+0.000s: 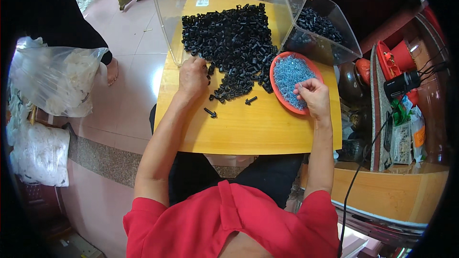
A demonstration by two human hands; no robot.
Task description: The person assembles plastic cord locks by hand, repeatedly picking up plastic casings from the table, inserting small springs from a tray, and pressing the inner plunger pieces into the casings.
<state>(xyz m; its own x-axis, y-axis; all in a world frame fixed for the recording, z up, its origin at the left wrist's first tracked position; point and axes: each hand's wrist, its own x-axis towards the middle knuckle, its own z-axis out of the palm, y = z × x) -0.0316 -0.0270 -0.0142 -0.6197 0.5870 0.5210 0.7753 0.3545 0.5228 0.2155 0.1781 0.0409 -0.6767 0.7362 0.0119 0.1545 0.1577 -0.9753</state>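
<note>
Two small black plastic pieces lie alone on the yellow wooden bench (248, 134), nearest the person: one (210, 112) toward the left edge, the other (250, 100) nearer the middle. Each is short, dark and peg-like, with a wider head.

Behind them spreads the big heap of black pieces (232, 38), the same dull black, reaching from mid-bench to the far edge.

The left hand (192, 77) lies palm down at the heap's near left fringe, forearm stretched up from the near edge. Its fingers curl down into the pieces and touch them; whether they pinch one cannot be told.

The right hand (313, 96) hovers over the near rim of an orange dish (273, 77) by the right edge, filled with tiny blue-grey bits (289, 72). Its fingers are drawn together at the tips, as if pinching, but what they hold is too small to make out.

Past the dish, at the far right corner, a clear plastic bin (330, 43) holds more black pieces.
</note>
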